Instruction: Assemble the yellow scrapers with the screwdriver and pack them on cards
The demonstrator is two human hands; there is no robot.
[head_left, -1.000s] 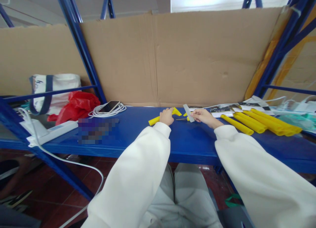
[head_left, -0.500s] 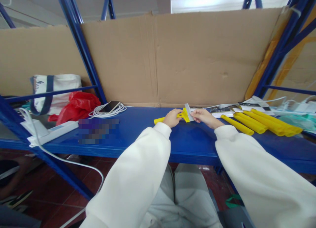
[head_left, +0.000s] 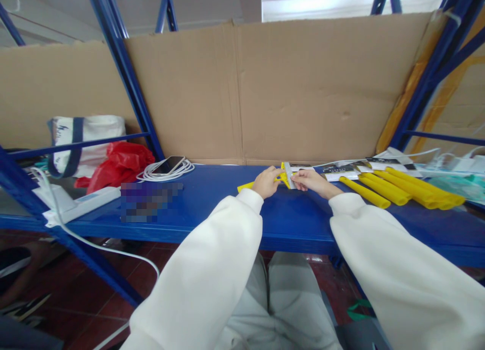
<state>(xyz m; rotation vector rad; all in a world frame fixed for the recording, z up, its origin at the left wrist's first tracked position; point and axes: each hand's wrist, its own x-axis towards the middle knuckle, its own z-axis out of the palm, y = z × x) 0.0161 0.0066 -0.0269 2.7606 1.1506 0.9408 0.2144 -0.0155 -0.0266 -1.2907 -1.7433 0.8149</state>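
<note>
My left hand [head_left: 267, 182] is closed around a yellow scraper [head_left: 283, 180], whose handle end [head_left: 245, 186] sticks out on the left side of the hand. Across the scraper's wide head lies a flat, silvery-grey blade [head_left: 289, 175], roughly upright in view. My right hand [head_left: 309, 182] pinches this blade from the right between thumb and fingers. Both hands are just above the blue shelf [head_left: 220, 208]. The fingers hide part of the scraper, and I cannot tell how firmly the blade sits in the head.
Several yellow tubes [head_left: 382, 189] lie at the right, in front of black-and-white packets [head_left: 341, 172]. A phone [head_left: 171, 164] rests on a coiled white cable [head_left: 151, 175] at the left, near a power strip [head_left: 94, 199] and a red bag [head_left: 127, 160]. Cardboard [head_left: 303, 92] stands behind.
The scraper's head has turned slightly in my left hand, and the blade now covers more of it. My right hand keeps its pinch, nearly in the same place.
</note>
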